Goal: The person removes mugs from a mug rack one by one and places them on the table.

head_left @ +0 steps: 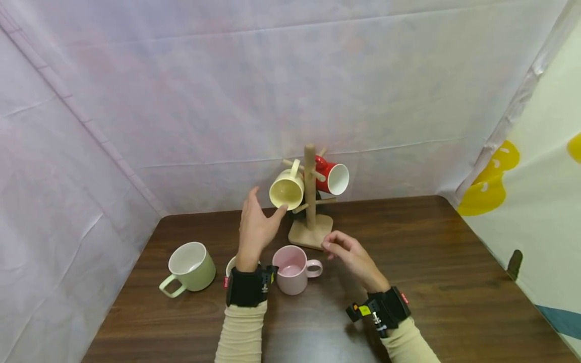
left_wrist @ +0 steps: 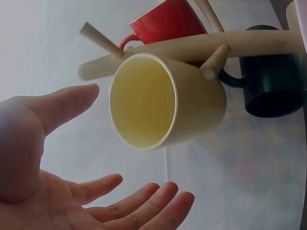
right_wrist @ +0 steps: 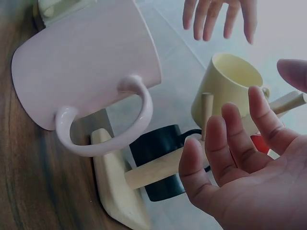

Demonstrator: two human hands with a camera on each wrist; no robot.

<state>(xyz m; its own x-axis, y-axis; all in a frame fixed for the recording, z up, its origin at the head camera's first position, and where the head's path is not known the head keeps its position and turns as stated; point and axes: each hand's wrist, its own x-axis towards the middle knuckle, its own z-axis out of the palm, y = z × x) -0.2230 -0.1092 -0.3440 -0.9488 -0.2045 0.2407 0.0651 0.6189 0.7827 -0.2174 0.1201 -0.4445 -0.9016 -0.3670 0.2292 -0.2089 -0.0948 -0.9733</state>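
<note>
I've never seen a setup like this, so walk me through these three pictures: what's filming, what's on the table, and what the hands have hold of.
No machine here: a person wears three cameras. The wide picture comes from the head and looks down at both hands. The other two come from black wrist bands, one camera on each wrist, looking past the palm.

On the brown table stands a wooden mug tree. A pale yellow mug, a red mug and a dark mug hang from its pegs. On the table near the wrists sit a green mug and a pink mug; another pale mug is mostly hidden behind the left wrist.

Neither hand holds anything. The left hand is open just below the yellow mug, apparently not gripping it. The right hand hovers, fingers loosely curled, near the tree's base and the pink mug's handle.
</note>
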